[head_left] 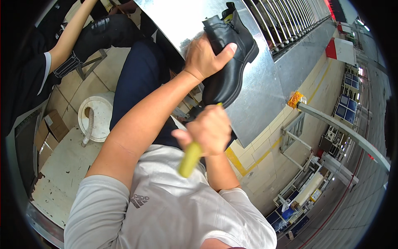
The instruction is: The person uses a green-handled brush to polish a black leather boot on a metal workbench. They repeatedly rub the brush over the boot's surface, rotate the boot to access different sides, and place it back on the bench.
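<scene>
You have a shiny metal tabletop (259, 99) at the upper centre of the frame, with glare brightening its top edge. Beyond it, toward the top right, you see a row of metal rollers (286, 20). Pale floor tiles (259, 182) spread across the right centre, crossed by a yellow line (235, 161). At the left you find a round white drum (103, 107), a ribbed hose (91, 120) and a cardboard box (57, 124). A grey rail (344, 129) slants across the right, and small bright lights (366, 28) shine at the upper right.
</scene>
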A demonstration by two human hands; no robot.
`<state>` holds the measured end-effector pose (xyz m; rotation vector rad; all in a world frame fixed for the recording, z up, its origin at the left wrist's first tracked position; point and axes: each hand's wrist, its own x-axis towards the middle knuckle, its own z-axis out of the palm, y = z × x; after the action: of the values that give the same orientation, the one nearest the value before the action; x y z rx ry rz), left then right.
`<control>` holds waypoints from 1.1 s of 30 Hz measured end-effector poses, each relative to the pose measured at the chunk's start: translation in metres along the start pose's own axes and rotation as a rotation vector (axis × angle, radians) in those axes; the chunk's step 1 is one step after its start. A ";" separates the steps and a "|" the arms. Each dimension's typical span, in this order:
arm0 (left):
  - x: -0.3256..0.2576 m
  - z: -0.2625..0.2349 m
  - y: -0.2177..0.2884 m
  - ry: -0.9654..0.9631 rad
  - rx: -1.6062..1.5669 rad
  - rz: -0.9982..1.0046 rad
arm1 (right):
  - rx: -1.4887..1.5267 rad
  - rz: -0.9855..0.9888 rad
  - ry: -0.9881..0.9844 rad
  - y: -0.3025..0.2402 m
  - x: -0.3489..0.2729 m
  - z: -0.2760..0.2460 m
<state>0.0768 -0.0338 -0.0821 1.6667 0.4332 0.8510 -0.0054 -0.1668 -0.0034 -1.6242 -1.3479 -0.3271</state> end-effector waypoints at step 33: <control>-0.055 -0.156 0.035 -0.447 0.169 0.019 | 1.349 0.979 0.919 0.096 0.021 -0.035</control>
<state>-0.0790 0.0255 -0.0529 1.9557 0.1821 0.4414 0.0979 -0.1740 -0.0182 -0.5866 0.1439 0.3704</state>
